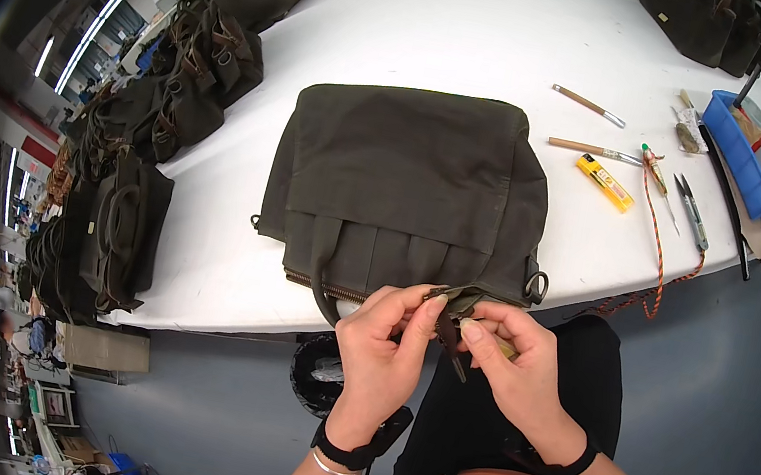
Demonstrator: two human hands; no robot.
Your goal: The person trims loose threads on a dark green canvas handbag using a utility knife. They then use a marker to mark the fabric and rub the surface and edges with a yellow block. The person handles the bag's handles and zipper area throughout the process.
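Note:
A dark green canvas bag [404, 156] lies flat on the white table, its opening toward me. Along its near edge runs a brass-coloured zipper [324, 286], beside a looped handle [324, 258]. At the bag's near right corner, my left hand [387, 334] pinches the zipper end between thumb and fingers. Close beside it, my right hand [521, 362] is closed in a pinch at the same end. Between my hands hangs a dark brown tab [452, 347]. A small yellowish piece shows at my right fingers; its kind is hidden. A metal ring [536, 286] sits on the bag's right side.
To the right lie a yellow box [605, 183], two wooden-handled tools, an awl [655, 171] with orange cord, and a grey pen-like tool [691, 211]. A blue bin [746, 158] stands beyond. More dark bags [123, 215] line the left edge; reddish-brown bags lie at the far edge.

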